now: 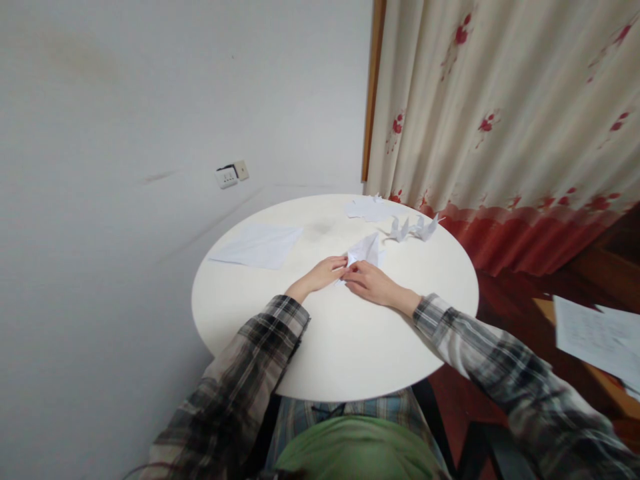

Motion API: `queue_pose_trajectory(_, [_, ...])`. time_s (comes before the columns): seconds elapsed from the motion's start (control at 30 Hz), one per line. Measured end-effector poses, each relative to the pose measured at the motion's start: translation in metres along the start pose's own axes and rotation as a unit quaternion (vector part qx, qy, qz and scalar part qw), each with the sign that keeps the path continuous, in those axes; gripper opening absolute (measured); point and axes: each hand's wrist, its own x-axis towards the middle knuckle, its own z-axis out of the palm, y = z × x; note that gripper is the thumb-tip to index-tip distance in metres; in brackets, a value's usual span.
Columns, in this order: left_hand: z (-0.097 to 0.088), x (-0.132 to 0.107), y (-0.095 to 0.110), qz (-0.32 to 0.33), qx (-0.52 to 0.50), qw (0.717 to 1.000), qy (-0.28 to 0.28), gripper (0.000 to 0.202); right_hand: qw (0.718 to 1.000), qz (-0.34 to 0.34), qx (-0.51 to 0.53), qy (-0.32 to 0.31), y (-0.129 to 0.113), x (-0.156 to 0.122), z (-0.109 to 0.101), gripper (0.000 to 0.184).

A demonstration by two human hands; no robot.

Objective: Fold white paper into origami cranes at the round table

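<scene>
On table (320, 347) | flat paper (260, 245) left | folded paper (367, 249) centre | paper cranes (425, 230) right, behind

The floral curtain (505, 127) and white table (335, 347) suggest a home.

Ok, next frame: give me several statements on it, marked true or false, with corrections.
1. The left hand and right hand are at the folded paper on the white table. True.
2. The table has square corners. False: its edge is curved.
3. Two folded paper figures sit beyond the right hand. True.
4. Nothing lies left of the hands. False: flat white paper does.
5. Plain fabric hangs beyond the table. False: the curtain bears red flowers.
</scene>
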Motion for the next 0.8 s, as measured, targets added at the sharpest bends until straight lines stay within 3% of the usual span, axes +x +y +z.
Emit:
queue_pose_trajectory(0.23, [-0.008, -0.006, 0.016, -0.057, 0.09, 0.991, 0.079, 0.016, 1.0, 0.002, -0.02, 0.008, 0.002, 0.0, 0.001, 0.024])
queue_pose_trajectory(0.4, [-0.009, -0.007, 0.02, -0.109, 0.04, 0.992, 0.045, 0.018, 0.999, -0.011, -0.028, -0.017, -0.002, 0.0, 0.002, 0.026])
queue_pose_trajectory(0.8, [-0.008, -0.006, 0.015, -0.109, -0.013, 0.993, 0.034, 0.021, 0.999, -0.021, -0.018, -0.026, -0.004, -0.001, -0.002, 0.027])
